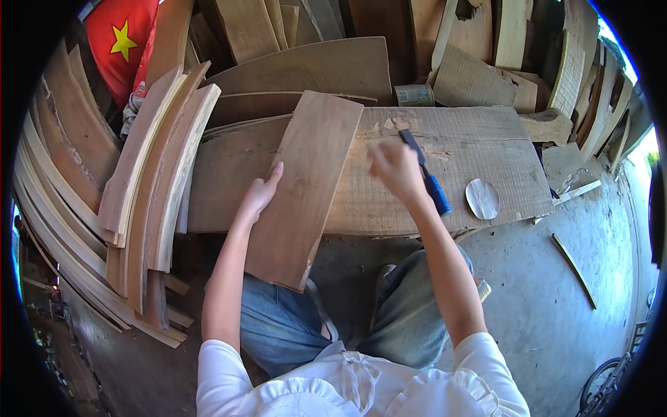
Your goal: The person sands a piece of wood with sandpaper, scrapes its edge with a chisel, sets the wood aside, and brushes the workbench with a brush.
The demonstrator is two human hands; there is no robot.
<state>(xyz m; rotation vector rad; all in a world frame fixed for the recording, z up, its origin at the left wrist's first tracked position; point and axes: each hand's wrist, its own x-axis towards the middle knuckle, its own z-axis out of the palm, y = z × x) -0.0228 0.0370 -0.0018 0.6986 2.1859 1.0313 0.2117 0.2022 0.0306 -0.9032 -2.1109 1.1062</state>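
Note:
A flat brown wooden board lies slanted across the workbench plank, its near end jutting out over my knees. My left hand grips its left edge, thumb on top and the fingers hidden underneath. To the right of the board, my right hand hovers over the bench with curled fingers smeared by motion; whether anything is in them does not show. Just beyond that hand lies a tool with a flat black end and a blue handle, partly covered by the wrist. A pale oval disc rests farther right.
The thick bench plank spans the middle. Curved boards are stacked at left, near a red flag with a yellow star. A can stands behind the bench. On the concrete floor lies a thin wood strip; a bicycle wheel shows lower right.

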